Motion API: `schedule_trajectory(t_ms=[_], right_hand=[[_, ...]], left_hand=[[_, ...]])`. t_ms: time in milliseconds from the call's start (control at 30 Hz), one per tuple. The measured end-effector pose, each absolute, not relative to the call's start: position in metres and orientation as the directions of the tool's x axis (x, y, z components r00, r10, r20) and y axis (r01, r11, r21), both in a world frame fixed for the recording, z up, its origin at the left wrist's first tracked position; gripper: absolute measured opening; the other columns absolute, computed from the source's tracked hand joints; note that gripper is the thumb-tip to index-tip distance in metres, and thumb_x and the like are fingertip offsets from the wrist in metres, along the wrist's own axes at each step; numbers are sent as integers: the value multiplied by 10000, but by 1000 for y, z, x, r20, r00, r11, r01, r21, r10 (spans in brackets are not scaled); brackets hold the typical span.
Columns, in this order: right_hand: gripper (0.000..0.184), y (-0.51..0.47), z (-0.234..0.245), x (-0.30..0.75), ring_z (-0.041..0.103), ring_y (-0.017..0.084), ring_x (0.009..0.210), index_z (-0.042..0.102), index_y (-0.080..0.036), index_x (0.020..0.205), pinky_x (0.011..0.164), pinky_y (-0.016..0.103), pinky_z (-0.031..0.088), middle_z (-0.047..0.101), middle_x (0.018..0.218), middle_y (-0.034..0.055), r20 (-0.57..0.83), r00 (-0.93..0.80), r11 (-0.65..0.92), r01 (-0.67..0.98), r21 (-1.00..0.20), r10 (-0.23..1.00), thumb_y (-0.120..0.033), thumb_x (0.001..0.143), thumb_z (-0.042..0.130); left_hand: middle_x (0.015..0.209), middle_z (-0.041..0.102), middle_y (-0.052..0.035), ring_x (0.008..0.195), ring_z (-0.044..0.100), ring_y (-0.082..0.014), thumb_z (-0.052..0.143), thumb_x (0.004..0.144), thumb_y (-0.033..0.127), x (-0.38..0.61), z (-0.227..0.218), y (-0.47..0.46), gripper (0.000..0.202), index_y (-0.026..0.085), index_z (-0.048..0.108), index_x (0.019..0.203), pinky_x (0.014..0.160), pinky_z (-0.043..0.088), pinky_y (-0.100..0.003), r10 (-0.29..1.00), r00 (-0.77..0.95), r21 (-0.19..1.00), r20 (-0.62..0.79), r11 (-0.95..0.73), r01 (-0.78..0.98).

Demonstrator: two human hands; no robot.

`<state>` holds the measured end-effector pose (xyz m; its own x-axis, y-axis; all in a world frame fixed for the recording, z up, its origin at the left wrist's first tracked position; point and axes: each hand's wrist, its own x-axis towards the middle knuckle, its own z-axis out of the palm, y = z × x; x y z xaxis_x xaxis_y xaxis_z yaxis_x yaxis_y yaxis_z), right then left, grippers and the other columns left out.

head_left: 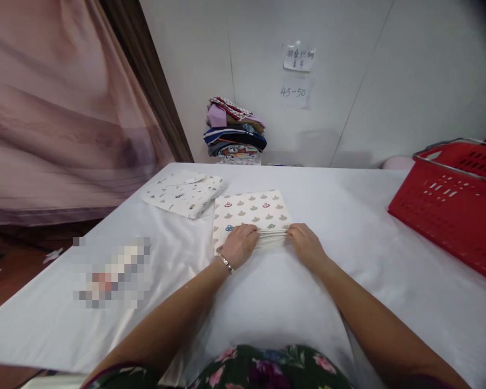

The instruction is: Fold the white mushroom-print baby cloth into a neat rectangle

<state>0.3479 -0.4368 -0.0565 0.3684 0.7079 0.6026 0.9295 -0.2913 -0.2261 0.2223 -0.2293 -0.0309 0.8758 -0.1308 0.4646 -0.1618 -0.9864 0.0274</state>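
Observation:
A folded cream cloth [253,208] printed with small mushroom-like shapes lies on the white-covered table, its layered edge facing me. My left hand [241,246], with a bracelet at the wrist, grips that near edge left of its middle. At the near right corner, my right hand [306,246] pinches the layers between thumb and fingers. Beyond and to the left rests another folded white cloth [186,194] with small scattered prints, apart from both hands.
A red plastic basket [449,216] with a metal handle stands at the right. Folded fabrics [235,132] are stacked behind the table's far edge. A pixelated item [113,273] lies at the left. Pink curtain [65,108] hangs beyond the left edge; paper signs [298,58] are on the wall.

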Motion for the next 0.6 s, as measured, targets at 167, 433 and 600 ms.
schedule_trajectory(t_ms=[167,433,600], right_hand=[[208,-437,-56,347,507,212,936,562,-173,964,796,374,452,581,1005,95,592,365,-307,930,-202,718,-117,865,388],[271,-437,-55,347,523,218,937,551,-182,1111,807,387,461,591,1031,94,574,372,-312,928,-205,729,-177,881,407],[314,-440,-57,348,526,218,958,535,-195,1160,811,396,474,584,1054,97,576,354,-278,935,-219,737,-162,888,380]], left_hand=[[902,630,-58,869,561,-172,380,897,216,219,-31,-230,207,167,572,835,781,407,-323,-130,852,51,508,-982,-180],[750,612,-45,750,567,-161,343,901,207,222,-34,-232,237,168,544,782,720,413,-320,-94,860,57,502,-988,-141],[762,612,-47,770,569,-165,338,895,175,223,-35,-232,219,168,544,819,709,421,-312,-61,866,83,497,-990,-117]])
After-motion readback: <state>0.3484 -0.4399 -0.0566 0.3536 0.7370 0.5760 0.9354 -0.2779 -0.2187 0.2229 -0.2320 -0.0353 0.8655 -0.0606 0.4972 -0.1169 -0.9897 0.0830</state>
